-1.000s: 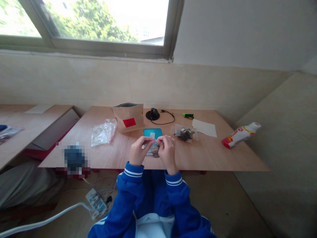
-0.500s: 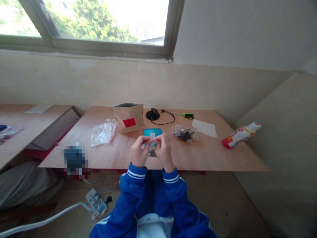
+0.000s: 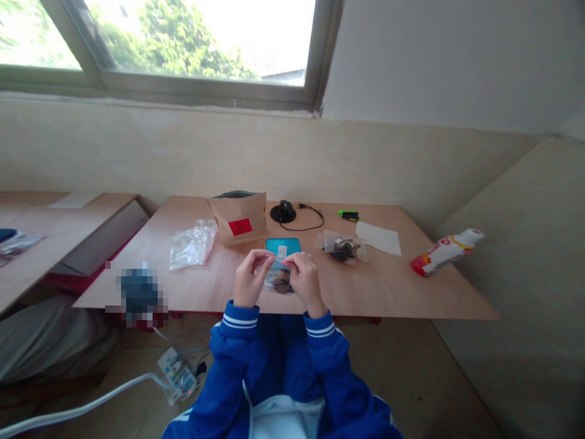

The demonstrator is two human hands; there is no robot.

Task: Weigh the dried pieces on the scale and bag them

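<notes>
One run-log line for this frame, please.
left hand: pinching clear bag at top | right hand: pinching same bag | beyond: blue case, brown paper bag

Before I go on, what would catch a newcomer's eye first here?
Probably the brown paper bag with its red label, standing open toward the back of the table. Next, the white-and-red bottle at the table's right side, then the bright blue case just beyond both hands.

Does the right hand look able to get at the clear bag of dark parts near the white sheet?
Probably yes: the right hand is close to that bag, and nothing shows between them. It seems busy, though, pinching a small plastic bag, so it may need to let go first.
</notes>
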